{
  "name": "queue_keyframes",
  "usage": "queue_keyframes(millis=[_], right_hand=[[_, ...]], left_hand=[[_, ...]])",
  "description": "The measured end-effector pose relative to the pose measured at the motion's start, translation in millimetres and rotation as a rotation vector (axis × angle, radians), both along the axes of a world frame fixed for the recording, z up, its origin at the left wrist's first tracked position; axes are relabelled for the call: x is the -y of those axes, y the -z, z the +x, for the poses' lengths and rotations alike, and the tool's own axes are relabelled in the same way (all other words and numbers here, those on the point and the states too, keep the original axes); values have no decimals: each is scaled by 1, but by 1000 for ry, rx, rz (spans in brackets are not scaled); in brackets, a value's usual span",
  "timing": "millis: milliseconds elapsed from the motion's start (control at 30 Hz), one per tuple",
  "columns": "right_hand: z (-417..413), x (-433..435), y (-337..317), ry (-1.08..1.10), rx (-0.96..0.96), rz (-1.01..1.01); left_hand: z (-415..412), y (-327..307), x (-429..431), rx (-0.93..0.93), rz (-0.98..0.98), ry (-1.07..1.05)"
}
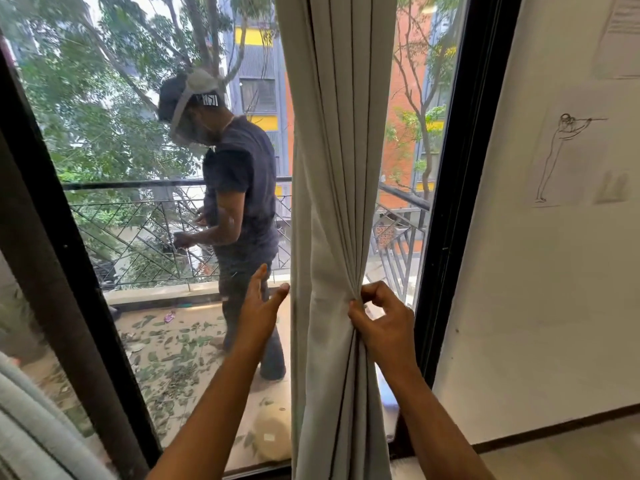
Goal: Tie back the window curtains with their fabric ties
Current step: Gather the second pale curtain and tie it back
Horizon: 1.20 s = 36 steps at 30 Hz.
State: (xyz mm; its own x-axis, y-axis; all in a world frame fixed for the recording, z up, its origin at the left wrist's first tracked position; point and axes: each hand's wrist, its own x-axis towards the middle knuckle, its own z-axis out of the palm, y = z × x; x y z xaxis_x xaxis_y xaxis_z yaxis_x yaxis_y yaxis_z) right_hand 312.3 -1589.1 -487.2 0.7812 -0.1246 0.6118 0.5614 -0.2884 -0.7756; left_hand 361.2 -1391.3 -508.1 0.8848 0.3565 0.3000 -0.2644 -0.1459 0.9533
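Note:
A pale grey curtain point(332, 174) hangs gathered in folds in front of the window glass, right of centre. My right hand point(381, 320) grips the bunched pleats on the curtain's right edge at about waist height. To the left of the curtain, my left hand point(259, 306) is held up with straight fingers; its thumb reaches toward the curtain's left edge. No fabric tie shows in view.
The black window frame point(450, 202) stands just right of the curtain, with a white wall point(554, 271) carrying sketches beyond it. Another dark frame post point(69, 271) runs at the left. Outside on the balcony a person point(235, 202) stands by the railing point(138, 216).

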Motion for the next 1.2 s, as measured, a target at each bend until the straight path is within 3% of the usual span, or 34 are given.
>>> queue_keyframes(millis=[133, 267, 433, 633, 800, 1200], right_hand=[[5, 0, 3, 3, 5, -13], [2, -1, 3, -13, 8, -9], [2, 5, 3, -3, -5, 0], [7, 10, 4, 138, 19, -6], [0, -3, 4, 284, 80, -105], [-21, -46, 10, 343, 190, -227]], left_hand=[[34, 21, -4, -83, -73, 147], [42, 25, -1, -18, -65, 63], [63, 10, 5, -58, -201, 294], [31, 9, 3, 161, -176, -84], [-31, 10, 10, 225, -73, -222], [-102, -10, 43, 294, 69, -215]])
